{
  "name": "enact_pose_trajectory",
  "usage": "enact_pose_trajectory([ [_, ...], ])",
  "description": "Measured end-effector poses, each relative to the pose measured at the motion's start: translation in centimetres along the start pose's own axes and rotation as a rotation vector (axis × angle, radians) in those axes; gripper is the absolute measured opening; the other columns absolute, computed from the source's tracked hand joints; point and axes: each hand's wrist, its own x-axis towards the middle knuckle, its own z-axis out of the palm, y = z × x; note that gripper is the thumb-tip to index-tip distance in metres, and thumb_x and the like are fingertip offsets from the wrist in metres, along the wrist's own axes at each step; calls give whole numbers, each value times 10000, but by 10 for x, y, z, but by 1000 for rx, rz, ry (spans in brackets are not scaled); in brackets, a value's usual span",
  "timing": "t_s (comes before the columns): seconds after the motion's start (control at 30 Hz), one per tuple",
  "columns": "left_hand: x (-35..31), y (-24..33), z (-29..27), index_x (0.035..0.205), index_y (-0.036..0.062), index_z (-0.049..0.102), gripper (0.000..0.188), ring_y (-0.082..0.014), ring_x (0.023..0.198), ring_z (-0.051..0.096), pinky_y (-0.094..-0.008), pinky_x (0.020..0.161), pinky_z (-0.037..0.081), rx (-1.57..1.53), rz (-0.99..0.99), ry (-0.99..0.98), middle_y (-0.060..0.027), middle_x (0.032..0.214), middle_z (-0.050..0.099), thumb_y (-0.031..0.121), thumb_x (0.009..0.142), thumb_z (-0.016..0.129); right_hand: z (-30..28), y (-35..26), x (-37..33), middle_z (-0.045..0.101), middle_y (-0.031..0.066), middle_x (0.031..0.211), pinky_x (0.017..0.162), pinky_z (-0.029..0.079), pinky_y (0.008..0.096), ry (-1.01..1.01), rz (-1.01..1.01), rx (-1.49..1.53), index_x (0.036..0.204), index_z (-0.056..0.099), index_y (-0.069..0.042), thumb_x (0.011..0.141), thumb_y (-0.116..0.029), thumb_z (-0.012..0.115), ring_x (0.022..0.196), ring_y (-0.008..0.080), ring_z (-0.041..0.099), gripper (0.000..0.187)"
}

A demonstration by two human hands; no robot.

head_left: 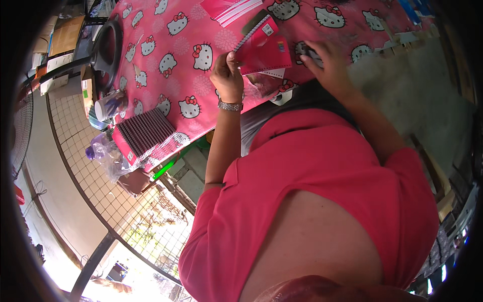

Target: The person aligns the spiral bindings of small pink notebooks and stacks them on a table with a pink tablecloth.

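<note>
The person wears a pinkish-red top (322,151) — and a linked wristband (230,106).

Cloth (202,123): pink; white cat faces (167,64) with red bows (196,50), paler lacy flower rounds (202,84) between. Notebook (264,55): reddish pink; white label (267,29), small multicoloured patch (281,46), greyish coil (246,38). Books (236,10), far edge: pink covers, white page edges. Spiral stack (146,131), left: pink, black-and-grey stripes. Shirt (312,156): plain pinkish red. Trousers (307,98): dark grey. Watch (230,106): silvery. Jar (110,105): white, blue markings. Cap (90,152): purple. Strip (168,167): bright green. Carton (65,35): brown. Floor (392,95): dull grey. Grid (79,132): dark squares.
</note>
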Motion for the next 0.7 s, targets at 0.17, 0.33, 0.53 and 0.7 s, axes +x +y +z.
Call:
enact_pose_trajectory([
  [0.17, 0, 8, 4, 976, 20, 654, 133, -164, 703, 689, -282, 596, 538, -32, 107, 58, -88, 812, 688, 114, 889, 689, 26, -62, 33, 607, 77, 1033, 876, 470, 397, 18, -190, 239, 1115, 646, -62, 806, -265, 726, 991, 269, 577, 378],
  [0.33, -4, -5, 0, 981, 10, 671, 142, -180, 704, 666, -284, 636, 530, -112, 92, 28, -100, 855, 687, 59, 850, 696, 40, -78, 50, 608, 49, 1033, 879, 472, 401, 11, -309, 112, 1102, 652, -71, 777, -242, 733, 994, 239, 575, 376],
  [0.53, -4, -10, 0, 1021, 0, 679, 171, -197, 691, 669, -291, 639, 528, -48, 194, 69, -118, 844, 666, 35, 854, 674, 48, -79, 49, 622, 57, 869, 780, 499, 377, -127, -179, 311, 1048, 674, -30, 813, -207, 709, 842, 239, 608, 296],
  [0.7, -11, 1, -10, 1030, -21, 679, 179, -156, 702, 672, -316, 578, 528, -205, 49, 226, -101, 853, 687, 25, 858, 669, 34, -77, 48, 618, 102, 813, 719, 499, 366, -490, 382, 919, 1105, 633, -16, 859, -261, 693, 761, 260, 617, 352],
])
